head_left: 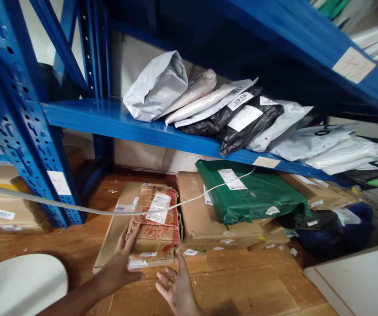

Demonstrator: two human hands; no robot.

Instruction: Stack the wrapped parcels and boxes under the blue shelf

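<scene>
Under the blue shelf [110, 120], our open left hand [121, 263] steadies the taped carton [156, 224]; our right hand [176, 287] hovers, fingers spread, empty.

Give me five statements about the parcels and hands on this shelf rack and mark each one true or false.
1. The left hand touches the red-printed carton lying on the floor. True.
2. The right hand grips a black bag. False: it is open, holds nothing, and hovers near the carton's front corner.
3. A green bag lies on top of a brown box. True.
4. The blue shelf holds only cardboard boxes. False: it holds soft mailer bags, including a grey bag and a black bag.
5. A white cord runs across the carton. True.
</scene>
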